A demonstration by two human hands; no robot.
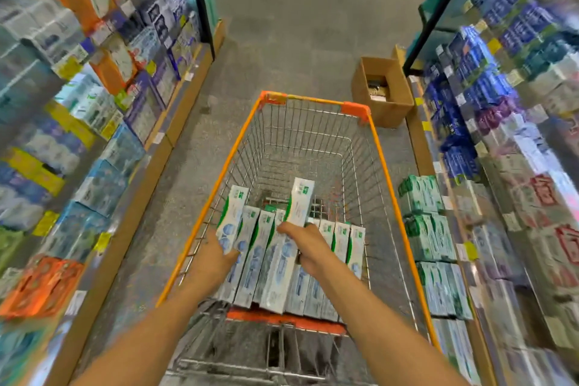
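A wire shopping cart (388, 172) with orange rims stands in the aisle in front of me. Several long white-and-green boxes (279, 273) stand in a row at its near end. My left hand (216, 255) grips one white box (230, 216) at the left end of the row, raised above the others. My right hand (308, 246) grips another white box (300, 202), lifted higher than the row near its middle. Both forearms reach over the cart's near edge.
Shelves packed with boxed goods line both sides of the aisle. Matching green-and-white boxes (427, 226) fill the low right shelf beside the cart. An open cardboard carton (383, 89) sits on the grey floor past the cart's front right corner.
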